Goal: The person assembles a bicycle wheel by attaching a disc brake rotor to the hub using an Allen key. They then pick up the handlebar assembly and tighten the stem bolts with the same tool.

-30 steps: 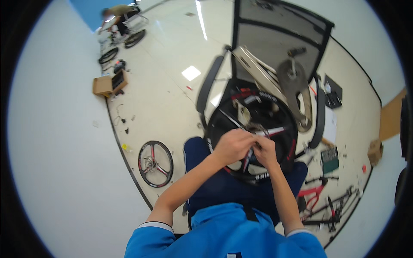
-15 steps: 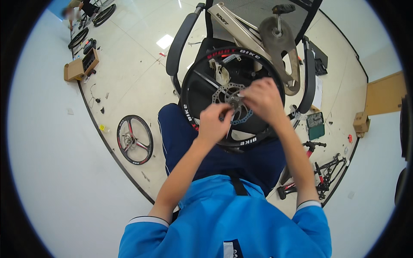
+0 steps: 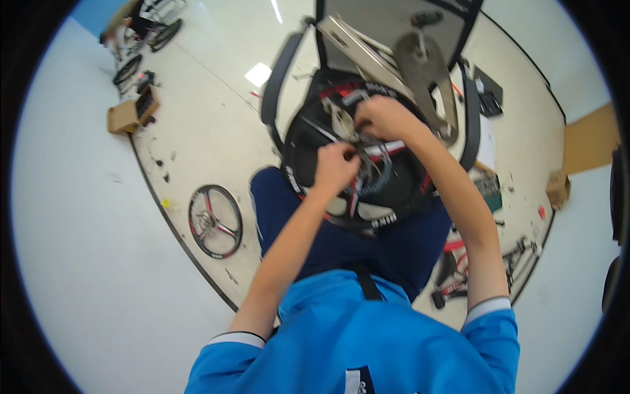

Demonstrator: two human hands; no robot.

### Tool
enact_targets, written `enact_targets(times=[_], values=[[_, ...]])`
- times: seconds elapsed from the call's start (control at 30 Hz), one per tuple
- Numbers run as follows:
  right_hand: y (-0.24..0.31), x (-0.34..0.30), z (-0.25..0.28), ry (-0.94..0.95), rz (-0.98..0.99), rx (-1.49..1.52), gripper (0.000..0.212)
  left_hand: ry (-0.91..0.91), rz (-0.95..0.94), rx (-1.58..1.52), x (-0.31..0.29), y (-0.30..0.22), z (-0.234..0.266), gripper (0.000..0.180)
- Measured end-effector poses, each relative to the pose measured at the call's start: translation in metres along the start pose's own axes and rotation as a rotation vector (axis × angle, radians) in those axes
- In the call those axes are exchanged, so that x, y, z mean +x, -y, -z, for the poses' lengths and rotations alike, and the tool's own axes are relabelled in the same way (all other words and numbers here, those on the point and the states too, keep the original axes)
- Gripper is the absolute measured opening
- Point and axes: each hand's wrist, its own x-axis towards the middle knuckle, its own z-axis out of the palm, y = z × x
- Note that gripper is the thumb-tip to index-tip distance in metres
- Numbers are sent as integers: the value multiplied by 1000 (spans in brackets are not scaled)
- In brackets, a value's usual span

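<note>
A black three-spoke bicycle wheel rests partly on the chair seat and partly against my lap. At its middle is a ring-shaped brake disc, blurred by motion. My left hand is curled at the left side of the hub, fingertips pressed together. Higher up, my right hand is closed above the hub, near a crumpled off-white glove or cloth. What either hand's fingers hold is too small and blurred to make out.
The office chair also bears a beige bike frame with a crank. Another three-spoke wheel lies on the floor at left. At right lie a dark bike frame and a cardboard box. A person is at the far left.
My right hand has moved up and left, away from the hub's right side. My left hand has risen slightly. The view has shifted a little, and the wheel looks slightly turned.
</note>
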Motion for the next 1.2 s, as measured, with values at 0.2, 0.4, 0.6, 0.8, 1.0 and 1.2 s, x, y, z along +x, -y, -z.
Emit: enact_targets(times=[0.2, 0.4, 0.6, 0.8, 1.0, 1.2], values=[[7, 3, 11, 43, -47, 11, 18, 48, 33, 4, 5, -4, 2, 22], [11, 5, 15, 69, -39, 53, 19, 65, 95, 37, 5, -6, 1, 24], [16, 9, 18, 47, -19, -26, 25, 84, 186, 81, 7, -9, -2, 23], [2, 16, 18, 106, -23, -171, 32, 55, 288, 31, 7, -15, -9, 20], [-13, -26, 6, -77, 64, -301, 32, 94, 250, 30, 9, -18, -6, 18], [5, -65, -14, -250, 16, -335, 37, 92, 145, 20, 2, -11, -4, 18]])
